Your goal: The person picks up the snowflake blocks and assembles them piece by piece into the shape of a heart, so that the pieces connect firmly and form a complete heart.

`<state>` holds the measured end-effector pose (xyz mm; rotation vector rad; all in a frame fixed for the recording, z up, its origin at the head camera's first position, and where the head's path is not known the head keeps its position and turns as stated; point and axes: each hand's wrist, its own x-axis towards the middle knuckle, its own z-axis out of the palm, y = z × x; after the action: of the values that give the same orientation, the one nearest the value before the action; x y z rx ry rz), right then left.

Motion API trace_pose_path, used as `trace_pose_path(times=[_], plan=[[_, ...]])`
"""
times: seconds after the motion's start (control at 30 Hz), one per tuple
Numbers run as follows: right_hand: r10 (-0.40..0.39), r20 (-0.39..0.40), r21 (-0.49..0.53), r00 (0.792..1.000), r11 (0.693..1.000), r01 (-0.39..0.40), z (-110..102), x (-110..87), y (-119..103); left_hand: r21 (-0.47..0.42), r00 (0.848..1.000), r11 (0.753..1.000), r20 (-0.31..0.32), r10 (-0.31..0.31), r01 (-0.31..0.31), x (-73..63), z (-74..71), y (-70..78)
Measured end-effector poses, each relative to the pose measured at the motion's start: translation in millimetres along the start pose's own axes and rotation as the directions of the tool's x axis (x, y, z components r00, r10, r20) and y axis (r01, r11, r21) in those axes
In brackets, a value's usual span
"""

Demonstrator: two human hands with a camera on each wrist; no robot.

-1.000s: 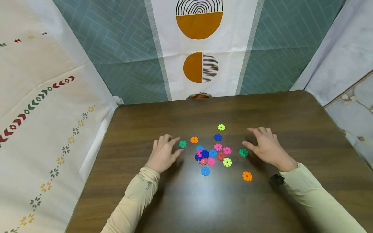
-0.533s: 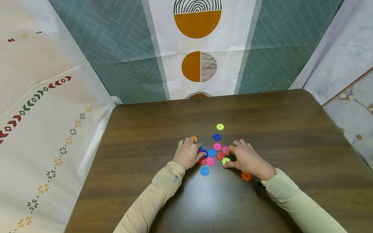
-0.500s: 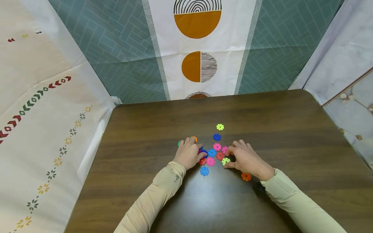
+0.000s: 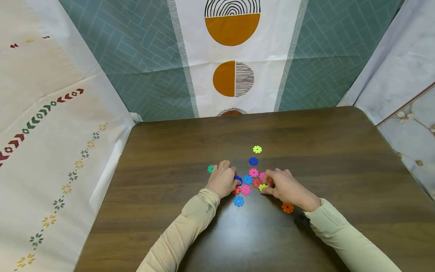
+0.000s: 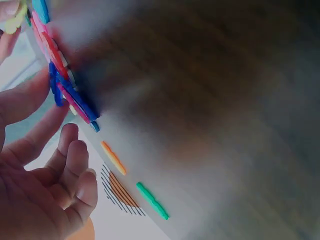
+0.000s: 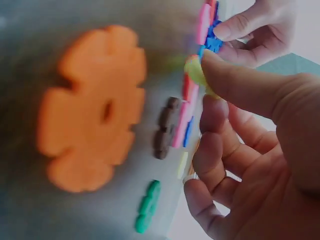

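Observation:
Colourful notched plastic discs lie grouped on the wooden table. My left hand point(image 4: 222, 179) reaches into the left of the group and pinches a dark blue notched disc point(image 5: 53, 85) between thumb and index finger, its other fingers bent loosely. In the right wrist view this blue disc point(image 6: 214, 39) is partly covered by the thumb. On the right side, my right hand point(image 4: 289, 187) holds a yellow-green notched disc point(image 6: 195, 72) by thumb and forefinger, tilted up off the table. Between the hands lie a light blue disc point(image 4: 247, 179), a red disc point(image 4: 256, 183) and a pink disc point(image 4: 246, 190).
An orange disc point(image 4: 287, 207) lies below my right wrist, and a green disc point(image 4: 210, 169) left of my left hand. Farther back are another dark blue disc point(image 4: 253, 161) and a yellow-green one point(image 4: 257, 149). A brown disc point(image 6: 166, 127) stands out in the right wrist view.
Both hands have moved inward from the sides to the discs. The left hand has taken the dark blue disc and the right hand the yellow-green one, now lifted slightly at an angle.

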<state>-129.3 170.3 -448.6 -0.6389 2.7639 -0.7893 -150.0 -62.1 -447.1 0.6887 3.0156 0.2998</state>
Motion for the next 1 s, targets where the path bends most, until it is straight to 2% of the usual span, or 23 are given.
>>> trace_pose_path(times=[0.07,0.13,0.2,0.23,0.27,0.3,0.37,0.43,0.47,0.53,0.57,0.63,0.73,0.83,1.0], plan=[[-0.004,-0.012,0.046,1.0,0.999,0.004,-1.9,2.4,-2.0,-0.054,1.0,0.999,-0.003,-0.008,0.007,0.0,-2.2,-0.8],[-0.006,-0.037,0.094,0.999,0.996,0.01,-4.8,4.7,-5.1,-0.163,1.0,0.986,-0.004,-0.027,0.026,-1.4,-6.7,-1.3],[-0.011,-0.076,0.14,0.997,0.99,0.022,-8.9,5.5,-10.1,-0.32,0.998,0.946,0.007,-0.054,0.054,-4.7,-14.7,-1.0],[-0.015,-0.101,0.162,0.995,0.986,0.032,-11.1,5.6,-12.7,-0.413,0.997,0.908,0.015,-0.069,0.069,-6.9,-20.0,-0.6],[-0.026,-0.133,0.182,0.991,0.982,0.051,-13.7,5.3,-15.5,-0.512,0.996,0.855,0.028,-0.084,0.086,-9.2,-26.1,0.0],[-0.035,-0.17,0.203,0.985,0.977,0.07,-16.5,5.1,-18.8,-0.603,0.995,0.791,0.039,-0.096,0.1,-11.7,-32.8,1.0],[-0.049,-0.237,0.25,0.97,0.962,0.11,-22.2,4.1,-26.2,-0.758,0.993,0.643,0.052,-0.108,0.11,-16.1,-47.1,3.4],[-0.061,-0.298,0.293,0.953,0.944,0.152,-27.4,3.9,-34.5,-0.862,0.993,0.497,0.046,-0.113,0.096,-20.9,-64.2,7.9],[-0.075,-0.329,0.306,0.941,0.935,0.181,-29.8,4.1,-39.2,-0.897,0.993,0.435,0.036,-0.114,0.082,-22.4,-70.2,9.3],[-0.11,-0.382,0.322,0.917,0.915,0.244,-33.6,5.0,-48.8,-0.939,0.992,0.342,0.006,-0.124,0.049,-25.8,-79.9,12.9],[-0.136,-0.409,0.318,0.902,0.906,0.281,-35.0,5.6,-53.4,-0.95,0.992,0.309,-0.007,-0.13,0.034,-27.5,-83.9,15.0],[-0.193,-0.457,0.293,0.868,0.889,0.352,-36.8,6.8,-61.5,-0.962,0.99,0.272,-0.031,-0.136,0.007,-29.2,-86.0,17.2],[-0.249,-0.503,0.26,0.828,0.87,0.42,-38.9,7.8,-69.5,-0.972,0.989,0.236,-0.039,-0.143,-0.004,-32.4,-90.8,22.8],[-0.264,-0.524,0.243,0.81,0.865,0.439,-41.0,8.6,-73.6,-0.974,0.989,0.227,-0.034,-0.141,-0.001,-33.2,-92.1,25.2],[-0.295,-0.536,0.216,0.791,0.858,0.466,-43.9,12.4,-76.4,-0.973,0.988,0.232,-0.042,-0.148,-0.006,-33.7,-93.5,23.6]])
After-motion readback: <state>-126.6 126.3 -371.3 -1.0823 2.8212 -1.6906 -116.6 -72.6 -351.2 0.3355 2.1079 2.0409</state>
